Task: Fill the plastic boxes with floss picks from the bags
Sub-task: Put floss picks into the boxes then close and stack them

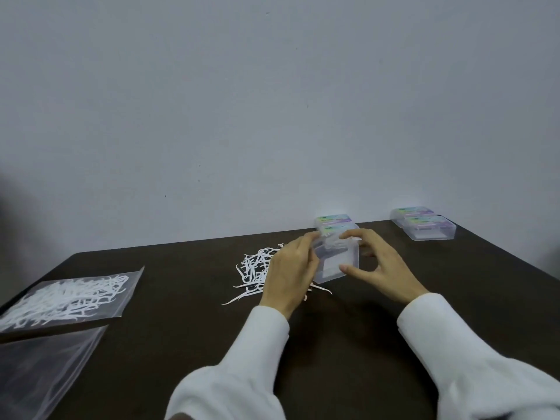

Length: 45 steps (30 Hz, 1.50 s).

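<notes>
At table centre: left hand [291,268] and right hand [375,262] both grip the clear box [336,262].
Picks: loose pile [257,268] at nine o'clock of it.
Tip: likely steadiest held level while loading.

Dark brown table [181,344], white floss picks [253,268], white sleeves [266,338], clear boxes [424,227] with seemingly iridescent labels.

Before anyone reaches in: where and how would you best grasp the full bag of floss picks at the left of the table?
Pinch the bag of floss picks at its far right corner, coming from the right. It lies flat, the picks bulk up its middle, and that corner looks empty film over the table.
</notes>
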### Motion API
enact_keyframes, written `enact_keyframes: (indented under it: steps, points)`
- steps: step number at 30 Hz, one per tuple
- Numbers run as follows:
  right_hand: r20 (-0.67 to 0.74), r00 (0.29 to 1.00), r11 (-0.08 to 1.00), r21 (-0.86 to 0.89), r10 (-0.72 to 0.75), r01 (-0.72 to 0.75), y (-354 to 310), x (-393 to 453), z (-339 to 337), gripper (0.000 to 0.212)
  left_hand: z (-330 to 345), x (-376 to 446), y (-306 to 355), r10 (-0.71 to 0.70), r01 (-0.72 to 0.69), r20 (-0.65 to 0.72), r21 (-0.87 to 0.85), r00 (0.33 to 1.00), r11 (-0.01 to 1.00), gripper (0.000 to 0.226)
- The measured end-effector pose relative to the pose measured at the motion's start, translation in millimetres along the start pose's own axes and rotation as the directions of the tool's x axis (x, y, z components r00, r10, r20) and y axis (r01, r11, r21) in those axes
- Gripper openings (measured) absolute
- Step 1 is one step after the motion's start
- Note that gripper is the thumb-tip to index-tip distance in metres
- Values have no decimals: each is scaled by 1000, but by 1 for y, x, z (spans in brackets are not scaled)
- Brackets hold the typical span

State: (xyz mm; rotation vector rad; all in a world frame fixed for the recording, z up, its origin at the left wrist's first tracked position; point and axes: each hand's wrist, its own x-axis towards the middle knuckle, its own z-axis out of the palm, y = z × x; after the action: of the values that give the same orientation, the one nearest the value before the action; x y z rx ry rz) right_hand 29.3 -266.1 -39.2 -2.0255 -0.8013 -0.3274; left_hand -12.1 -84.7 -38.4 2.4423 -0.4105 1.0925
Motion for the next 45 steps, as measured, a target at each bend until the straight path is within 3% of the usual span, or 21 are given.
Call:
enact_keyframes:
  steps: [5, 10, 13, 17, 23, 26, 32, 35, 39, 45]
  points:
    - [-6, 999, 995, -89, 40, -40, 0, -2, -3, 56, 0, 2, 1, -84, 83, -35, -49, 996, 995, 40]
    - [3, 966, 953, -162, 258, -254, 10, -1, -3, 75, -1, -3, -11, -146, 146, 33, -7, 989, 989, 45]
    - [59, 917, 915, -110, 395, -388, 16, 0, -3, 79, -2, -8, -19, -185, 186, 56, -10, 981, 983, 48]
    - [98, 873, 877, -101, 479, -470, 21, -1, -4, 80, -5, -10, -25, -198, 199, 76, -15, 977, 980, 50]
    - [67, 877, 876, -116, 476, -467, 24, -4, -1, 76, -13, -19, -34, -217, 215, 150, 34, 965, 976, 50]
    - [-20, 897, 890, -120, 441, -440, 19, -7, 1, 66, -17, -22, -38, -238, 230, 167, 65, 957, 971, 50]
    - [-189, 952, 926, -248, 243, -285, 9, -14, 16, 48, -21, -29, -45, -280, 268, 173, 86, 944, 959, 47]
    - [-150, 986, 948, -299, 69, -112, 0, -16, 29, 42, -21, -32, -48, -300, 285, 183, 103, 936, 953, 43]
    - [6, 998, 978, -200, -56, 56, -18, -19, 52, 42, -23, -36, -52, -306, 288, 207, 111, 929, 951, 38]
    - [206, 978, 996, -86, 13, 4, -23, -9, 82, 48, -27, -43, -70, -400, 404, 246, 37, 883, 914, 38]
